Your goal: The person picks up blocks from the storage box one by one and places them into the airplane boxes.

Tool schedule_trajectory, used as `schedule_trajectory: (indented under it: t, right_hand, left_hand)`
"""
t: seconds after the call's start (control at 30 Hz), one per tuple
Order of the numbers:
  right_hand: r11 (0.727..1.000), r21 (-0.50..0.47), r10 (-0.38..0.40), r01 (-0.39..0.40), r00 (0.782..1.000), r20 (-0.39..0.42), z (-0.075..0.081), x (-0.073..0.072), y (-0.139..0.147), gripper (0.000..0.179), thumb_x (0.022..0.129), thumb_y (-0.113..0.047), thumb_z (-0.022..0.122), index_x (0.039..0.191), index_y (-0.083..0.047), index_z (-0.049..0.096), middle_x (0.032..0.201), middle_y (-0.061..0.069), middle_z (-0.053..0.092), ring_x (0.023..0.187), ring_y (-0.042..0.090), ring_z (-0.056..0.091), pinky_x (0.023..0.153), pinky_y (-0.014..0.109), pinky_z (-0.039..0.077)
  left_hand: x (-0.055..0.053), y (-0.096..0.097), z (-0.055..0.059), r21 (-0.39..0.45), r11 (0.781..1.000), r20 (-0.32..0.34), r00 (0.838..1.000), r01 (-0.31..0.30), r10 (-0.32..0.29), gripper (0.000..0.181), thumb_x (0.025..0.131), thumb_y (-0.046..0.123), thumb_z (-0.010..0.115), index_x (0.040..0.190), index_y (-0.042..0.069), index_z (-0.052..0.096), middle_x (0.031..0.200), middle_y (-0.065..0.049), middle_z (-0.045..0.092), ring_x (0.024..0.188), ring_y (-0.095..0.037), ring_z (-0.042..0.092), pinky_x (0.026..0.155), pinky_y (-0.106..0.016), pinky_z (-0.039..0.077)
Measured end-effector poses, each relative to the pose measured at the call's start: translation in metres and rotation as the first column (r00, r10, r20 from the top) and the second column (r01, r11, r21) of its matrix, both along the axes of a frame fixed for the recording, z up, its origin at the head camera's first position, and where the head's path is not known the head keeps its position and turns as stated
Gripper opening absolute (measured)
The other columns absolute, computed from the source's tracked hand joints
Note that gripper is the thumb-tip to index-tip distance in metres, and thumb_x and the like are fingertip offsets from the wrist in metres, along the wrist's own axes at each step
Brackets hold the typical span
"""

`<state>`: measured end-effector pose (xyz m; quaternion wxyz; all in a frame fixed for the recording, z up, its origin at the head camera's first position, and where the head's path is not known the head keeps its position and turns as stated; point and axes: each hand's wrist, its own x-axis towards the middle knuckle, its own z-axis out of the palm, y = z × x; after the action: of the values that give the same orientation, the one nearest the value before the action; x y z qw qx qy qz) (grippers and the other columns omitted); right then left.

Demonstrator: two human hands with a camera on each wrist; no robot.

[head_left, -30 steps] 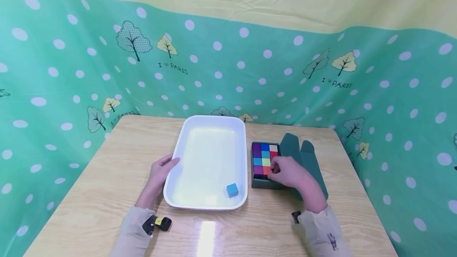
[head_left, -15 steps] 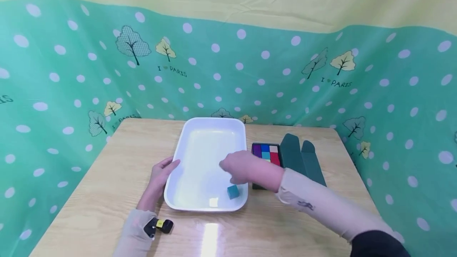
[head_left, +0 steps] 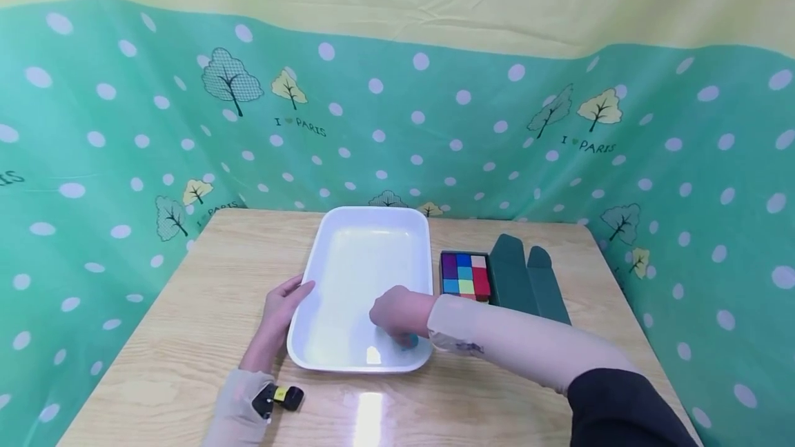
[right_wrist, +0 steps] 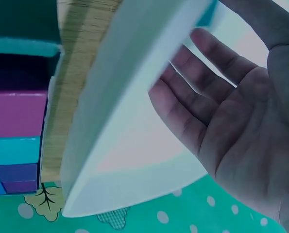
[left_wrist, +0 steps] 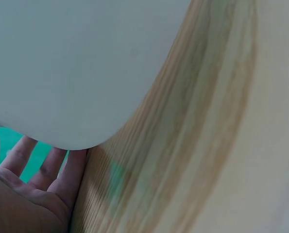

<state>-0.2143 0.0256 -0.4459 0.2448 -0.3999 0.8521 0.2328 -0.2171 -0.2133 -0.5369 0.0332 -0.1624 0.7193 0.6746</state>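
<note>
A white tray lies on the table. My left hand holds its left side, thumb over the rim and fingers against the outer wall; the left wrist view shows the fingers behind the wall. My right hand is down inside the tray near its front right corner. There a blue block shows just under the hand, mostly hidden. In the right wrist view my thumb and index finger pinch about the blue block, of which only a corner shows. The other fingers are loosely bent.
Right of the tray stands an open dark green box with several coloured blocks, its lid flaps spread to the right. The right forearm covers the box's front. Behind the wooden table hangs a green and yellow curtain.
My right hand has left the box, crossed leftward over the tray rim and come down at the blue block. The left hand has stayed on the tray's side.
</note>
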Motion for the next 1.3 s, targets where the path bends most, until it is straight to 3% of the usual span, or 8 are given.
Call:
schedule_trajectory:
  t: [0.27,0.43,0.57,0.6,0.87,1.0,1.17,1.3]
  right_hand:
    - [1.0,-0.006,-0.009,0.009,1.0,0.027,-0.002,-0.003,-0.004,0.031,0.063,-0.004,0.084,0.078,-0.017,0.061,0.072,-0.005,0.057,0.061,0.012,0.049,0.052,0.022,0.049]
    - [0.983,-0.101,-0.138,0.152,0.982,0.132,0.013,-0.013,0.004,0.029,0.067,0.0,0.081,0.078,-0.016,0.059,0.074,-0.002,0.057,0.063,0.014,0.049,0.055,0.025,0.049]
    - [0.943,-0.212,-0.201,0.257,0.947,0.252,0.034,-0.021,0.019,0.024,0.074,-0.009,0.082,0.082,-0.017,0.061,0.077,-0.004,0.06,0.067,0.013,0.054,0.059,0.025,0.051]
    - [0.927,-0.253,-0.203,0.276,0.939,0.278,0.04,-0.022,0.024,0.024,0.075,-0.012,0.082,0.084,-0.018,0.061,0.078,-0.005,0.06,0.068,0.012,0.055,0.06,0.025,0.051]
    - [0.681,-0.568,-0.19,0.462,0.86,0.473,0.067,-0.016,0.087,0.025,0.08,-0.022,0.082,0.099,-0.024,0.066,0.09,-0.01,0.062,0.084,0.016,0.058,0.067,0.026,0.055]
    - [0.535,-0.68,-0.174,0.501,0.853,0.492,0.062,-0.009,0.122,0.026,0.079,-0.021,0.081,0.099,-0.023,0.065,0.089,-0.008,0.062,0.082,0.02,0.059,0.065,0.029,0.056]
    - [0.318,-0.763,-0.236,0.563,0.826,0.511,0.049,0.004,0.163,0.031,0.078,-0.019,0.082,0.104,-0.021,0.063,0.094,-0.001,0.06,0.08,0.022,0.059,0.067,0.036,0.057]
    - [0.216,-0.799,-0.333,0.561,0.812,0.48,0.042,0.013,0.186,0.033,0.077,-0.021,0.084,0.103,-0.02,0.063,0.095,0.001,0.06,0.083,0.023,0.056,0.067,0.034,0.056]
  left_hand:
    - [-0.002,-0.002,0.0,-0.023,1.0,-0.005,1.0,-0.001,0.001,0.064,0.088,0.04,0.072,0.137,0.003,0.052,0.132,-0.024,0.055,0.094,-0.015,0.064,0.079,-0.024,0.056]
    - [-0.001,-0.001,-0.003,-0.01,1.0,0.008,1.0,0.009,-0.008,0.066,0.087,0.042,0.073,0.137,0.004,0.052,0.132,-0.024,0.055,0.099,-0.02,0.064,0.08,-0.027,0.057]
    - [0.0,0.0,-0.005,-0.001,1.0,0.007,1.0,0.008,-0.008,0.068,0.086,0.042,0.074,0.137,0.004,0.052,0.131,-0.023,0.055,0.096,-0.018,0.064,0.079,-0.026,0.057]
    - [0.002,0.001,0.0,0.0,1.0,0.009,1.0,0.01,-0.01,0.066,0.087,0.04,0.073,0.137,0.003,0.052,0.132,-0.024,0.055,0.095,-0.017,0.064,0.079,-0.026,0.057]
    - [-0.001,-0.005,0.002,-0.027,0.999,0.021,0.999,0.045,-0.044,0.072,0.087,0.047,0.071,0.141,0.006,0.048,0.137,-0.021,0.051,0.114,-0.029,0.057,0.086,-0.028,0.055]
    - [0.0,-0.007,0.0,-0.025,0.998,0.028,0.998,0.062,-0.061,0.075,0.086,0.05,0.07,0.142,0.007,0.046,0.139,-0.02,0.05,0.118,-0.032,0.055,0.088,-0.031,0.054]
    - [0.0,-0.006,-0.003,-0.015,0.998,0.039,0.998,0.055,-0.054,0.076,0.084,0.051,0.072,0.142,0.008,0.048,0.138,-0.019,0.05,0.117,-0.03,0.055,0.088,-0.029,0.054]
    - [0.001,-0.005,-0.002,-0.007,0.999,0.027,0.998,0.048,-0.048,0.072,0.086,0.049,0.071,0.141,0.007,0.049,0.136,-0.019,0.052,0.112,-0.027,0.058,0.085,-0.028,0.055]
